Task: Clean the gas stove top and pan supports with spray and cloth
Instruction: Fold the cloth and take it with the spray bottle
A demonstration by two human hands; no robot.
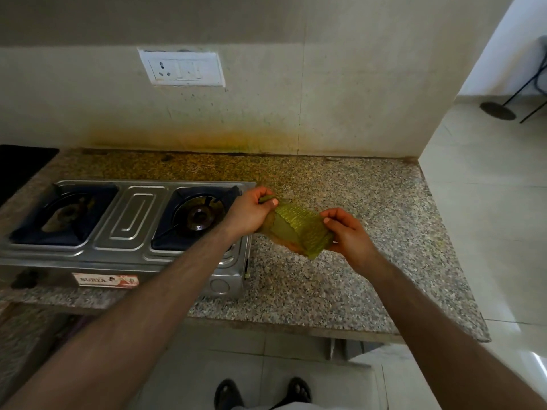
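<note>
A two-burner steel gas stove (133,220) sits on the granite counter (340,276) at the left. Its right burner (199,217) and left burner (69,213) lie in dark recessed wells. A pan support shows on the right burner; the left one is hard to make out. A yellow-green ribbed cloth (299,229) is stretched in the air just right of the stove. My left hand (251,211) pinches its upper left corner, and my right hand (346,232) pinches its right edge. No spray bottle is in view.
A stained tiled wall with a white switch and socket plate (182,68) rises behind the counter. A black surface (20,167) lies at the far left. The counter ends at the right, with pale floor tiles (488,217) beyond. My feet in sandals stand below.
</note>
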